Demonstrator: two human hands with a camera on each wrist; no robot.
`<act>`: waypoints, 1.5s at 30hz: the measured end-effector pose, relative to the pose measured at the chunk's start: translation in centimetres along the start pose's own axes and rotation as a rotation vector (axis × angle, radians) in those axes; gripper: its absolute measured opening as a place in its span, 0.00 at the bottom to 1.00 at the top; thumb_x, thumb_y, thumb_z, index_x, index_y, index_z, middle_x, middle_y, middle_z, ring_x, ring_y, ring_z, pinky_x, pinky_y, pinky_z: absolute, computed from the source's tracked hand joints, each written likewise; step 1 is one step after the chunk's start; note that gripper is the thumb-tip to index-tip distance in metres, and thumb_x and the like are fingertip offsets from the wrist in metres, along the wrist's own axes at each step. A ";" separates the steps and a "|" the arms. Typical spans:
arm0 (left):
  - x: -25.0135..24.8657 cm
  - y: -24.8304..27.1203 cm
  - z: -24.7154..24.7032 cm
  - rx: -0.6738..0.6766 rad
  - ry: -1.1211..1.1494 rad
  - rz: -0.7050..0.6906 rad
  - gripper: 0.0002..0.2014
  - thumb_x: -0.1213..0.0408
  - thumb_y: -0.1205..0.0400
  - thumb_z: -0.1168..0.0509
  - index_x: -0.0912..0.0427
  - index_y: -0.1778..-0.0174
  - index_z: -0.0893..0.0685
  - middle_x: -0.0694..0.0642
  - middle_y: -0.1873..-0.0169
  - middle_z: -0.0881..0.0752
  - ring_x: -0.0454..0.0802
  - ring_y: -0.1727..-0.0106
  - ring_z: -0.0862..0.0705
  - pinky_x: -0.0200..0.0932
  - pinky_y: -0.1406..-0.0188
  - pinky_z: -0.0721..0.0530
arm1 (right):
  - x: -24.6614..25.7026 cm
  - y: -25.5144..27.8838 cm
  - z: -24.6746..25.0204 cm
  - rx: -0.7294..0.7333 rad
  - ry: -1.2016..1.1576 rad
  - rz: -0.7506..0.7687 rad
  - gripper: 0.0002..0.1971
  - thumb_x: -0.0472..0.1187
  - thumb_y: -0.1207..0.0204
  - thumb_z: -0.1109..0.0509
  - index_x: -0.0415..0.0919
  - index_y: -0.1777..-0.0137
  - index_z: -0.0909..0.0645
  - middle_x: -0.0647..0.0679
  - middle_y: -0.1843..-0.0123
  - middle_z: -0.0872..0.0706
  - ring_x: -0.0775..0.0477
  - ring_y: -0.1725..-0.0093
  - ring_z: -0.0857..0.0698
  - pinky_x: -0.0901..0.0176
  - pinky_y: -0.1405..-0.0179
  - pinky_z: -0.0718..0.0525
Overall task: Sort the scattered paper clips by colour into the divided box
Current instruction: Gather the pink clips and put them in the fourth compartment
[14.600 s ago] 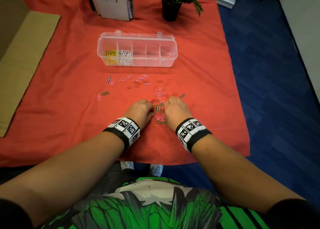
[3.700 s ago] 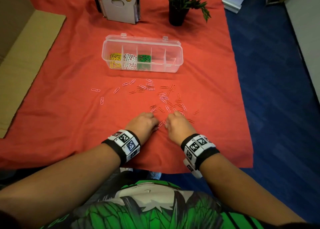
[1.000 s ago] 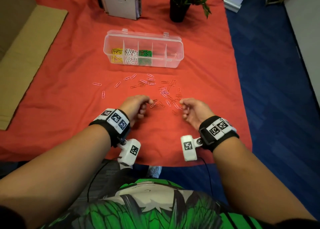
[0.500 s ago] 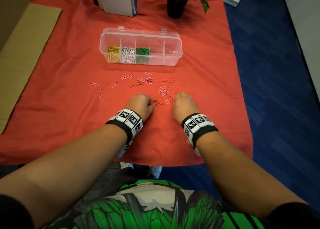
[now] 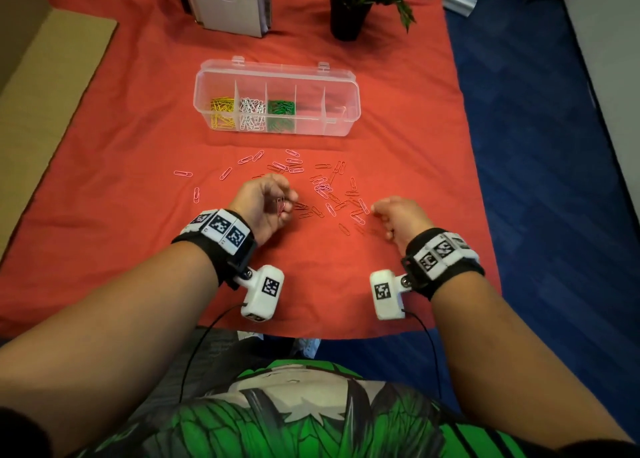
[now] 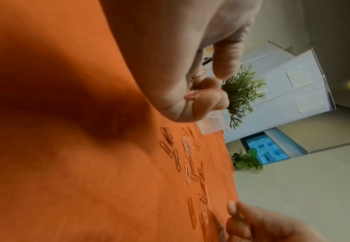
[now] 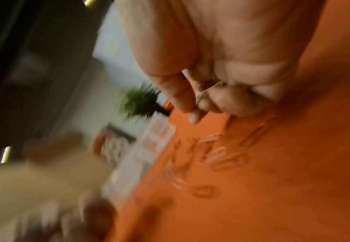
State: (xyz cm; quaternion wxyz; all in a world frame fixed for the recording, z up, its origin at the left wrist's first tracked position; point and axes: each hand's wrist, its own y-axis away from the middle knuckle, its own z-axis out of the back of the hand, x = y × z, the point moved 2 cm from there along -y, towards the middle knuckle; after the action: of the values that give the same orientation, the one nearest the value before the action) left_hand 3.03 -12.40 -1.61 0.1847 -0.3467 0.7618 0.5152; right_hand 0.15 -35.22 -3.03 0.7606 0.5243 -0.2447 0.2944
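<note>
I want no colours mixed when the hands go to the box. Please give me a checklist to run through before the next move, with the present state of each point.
1. Left hand holds red paper clips in curled fingers: ok.
2. Right hand holds clips: ok; colour cannot tell, wrist view blurred.
3. Clear plastic divided box open: ok.
4. Yellow clips, white clips, green clips each in own compartment: ok.
5. Empty compartment for the next colour, right of green: ok.
6. All scattered pink and red clips cleared from the orange-red cloth: not ok.
</note>
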 end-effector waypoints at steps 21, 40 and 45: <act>-0.6 -3.6 -3.1 -0.123 -1.511 -0.491 0.15 0.56 0.23 0.34 0.51 0.41 0.15 0.59 0.48 0.10 0.56 0.46 0.14 0.41 0.44 0.20 | 1.9 1.4 -2.9 -0.186 0.865 0.508 0.13 0.40 0.19 0.43 0.32 0.45 0.21 0.35 0.44 0.21 0.34 0.44 0.19 0.50 0.47 0.22; 0.0 -2.5 -0.9 -0.151 -0.597 -0.150 0.10 0.69 0.29 0.41 0.54 0.75 0.26 0.50 0.80 0.24 0.47 0.78 0.33 0.35 0.80 0.38 | 1.4 -0.8 -2.7 -0.019 0.760 0.312 0.05 0.34 0.25 0.39 0.40 0.55 0.22 0.41 0.51 0.19 0.42 0.50 0.20 0.57 0.51 0.23; -0.1 -1.0 -0.3 -0.098 -0.093 -0.125 0.14 0.80 0.30 0.47 0.59 0.77 0.32 0.52 0.82 0.18 0.42 0.83 0.32 0.29 0.85 0.39 | 1.8 0.3 -2.5 0.175 -0.208 0.091 0.12 0.25 0.28 0.39 0.42 0.67 0.28 0.46 0.72 0.24 0.54 0.77 0.33 0.64 0.82 0.38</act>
State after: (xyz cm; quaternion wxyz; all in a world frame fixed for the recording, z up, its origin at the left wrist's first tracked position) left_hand 3.79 -12.85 -2.08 0.2345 -0.3778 0.7033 0.5547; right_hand 1.40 -32.45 -2.45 0.6686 0.6045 -0.3190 0.2928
